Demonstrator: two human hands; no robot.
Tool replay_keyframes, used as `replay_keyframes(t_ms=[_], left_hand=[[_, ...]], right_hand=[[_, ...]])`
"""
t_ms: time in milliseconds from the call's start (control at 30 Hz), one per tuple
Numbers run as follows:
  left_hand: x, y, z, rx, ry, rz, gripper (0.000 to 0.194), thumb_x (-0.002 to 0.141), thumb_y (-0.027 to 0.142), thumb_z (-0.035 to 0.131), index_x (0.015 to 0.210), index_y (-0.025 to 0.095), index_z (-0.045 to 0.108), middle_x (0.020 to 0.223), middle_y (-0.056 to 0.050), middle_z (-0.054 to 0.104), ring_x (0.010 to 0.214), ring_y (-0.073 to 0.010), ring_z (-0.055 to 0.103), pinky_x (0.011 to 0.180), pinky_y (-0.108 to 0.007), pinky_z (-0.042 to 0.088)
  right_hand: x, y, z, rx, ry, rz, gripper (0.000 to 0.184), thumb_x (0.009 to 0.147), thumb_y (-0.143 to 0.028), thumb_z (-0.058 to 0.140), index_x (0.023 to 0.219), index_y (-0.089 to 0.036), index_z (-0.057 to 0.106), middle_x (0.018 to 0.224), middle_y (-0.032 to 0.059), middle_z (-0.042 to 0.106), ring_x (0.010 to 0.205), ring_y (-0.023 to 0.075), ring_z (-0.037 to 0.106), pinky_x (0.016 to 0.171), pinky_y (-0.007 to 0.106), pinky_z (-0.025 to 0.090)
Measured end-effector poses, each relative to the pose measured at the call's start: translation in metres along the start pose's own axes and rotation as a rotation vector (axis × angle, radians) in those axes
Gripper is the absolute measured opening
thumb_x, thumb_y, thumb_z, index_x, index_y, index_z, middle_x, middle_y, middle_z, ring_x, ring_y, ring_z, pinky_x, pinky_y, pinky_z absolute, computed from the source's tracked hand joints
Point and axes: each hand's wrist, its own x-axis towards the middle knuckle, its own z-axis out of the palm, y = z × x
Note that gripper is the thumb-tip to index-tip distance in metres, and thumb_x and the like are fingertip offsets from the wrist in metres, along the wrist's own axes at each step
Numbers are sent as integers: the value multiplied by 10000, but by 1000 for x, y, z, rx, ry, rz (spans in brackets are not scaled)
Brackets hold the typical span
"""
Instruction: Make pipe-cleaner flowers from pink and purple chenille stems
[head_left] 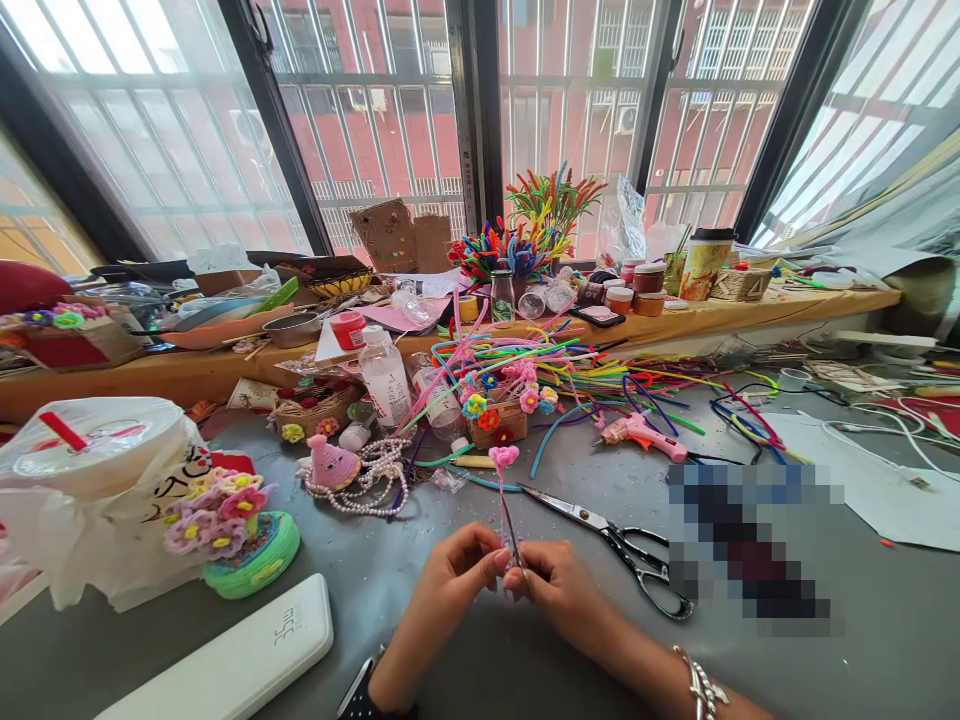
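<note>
My left hand (450, 580) and my right hand (559, 590) meet low in the middle of the grey table (420, 660). Both pinch the thin stem of a pink pipe-cleaner flower (504, 458), whose head stands upright above my fingertips. Black-handled scissors (615, 540) lie shut on the table just right of my right hand. A pink glue gun (643, 436) lies farther back to the right.
A heap of coloured pipe cleaners (555, 365) and a small basket of flowers (499, 415) lie behind. At the left are a bagged drink cup (90, 450), a green flower stand (240, 540), a white power bank (232, 660) and pearl beads (367, 480). A cluttered wooden sill (750, 310) runs along the windows.
</note>
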Motion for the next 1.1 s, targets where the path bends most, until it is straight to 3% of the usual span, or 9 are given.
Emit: replay_keyframes(t_ms=[233, 500, 767, 1100], left_hand=[[0, 0, 2, -24, -40, -6, 246, 644, 381, 601, 630, 147, 524, 550, 23, 514, 525, -105, 473, 514, -213, 381], [1, 0, 2, -24, -21, 4, 248, 651, 384, 597, 638, 149, 522, 544, 30, 508, 526, -102, 468, 508, -202, 378], [-1, 1, 2, -41, -53, 4, 244, 677, 381, 574, 650, 139, 561, 536, 12, 552, 506, -101, 482, 511, -204, 388], [-3, 3, 4, -79, -64, 11, 239, 694, 367, 558, 656, 131, 557, 540, 15, 537, 503, -102, 488, 498, -203, 394]], right_hand=[[-2, -2, 0, 56, -72, -45, 600, 715, -665, 279, 582, -133, 523, 529, -20, 416, 491, 85, 335, 458, 195, 269], [0, 2, 0, -17, -4, 13, 588, 694, -664, 333, 522, -133, 519, 477, -29, 389, 465, 85, 335, 448, 199, 251], [-2, -11, -4, 77, -116, -116, 632, 744, -654, 173, 675, -149, 547, 628, -10, 485, 581, 107, 418, 515, 194, 303], [-2, -4, -1, 92, -134, -112, 577, 758, -631, 213, 663, -151, 520, 623, -12, 488, 584, 108, 430, 534, 195, 313]])
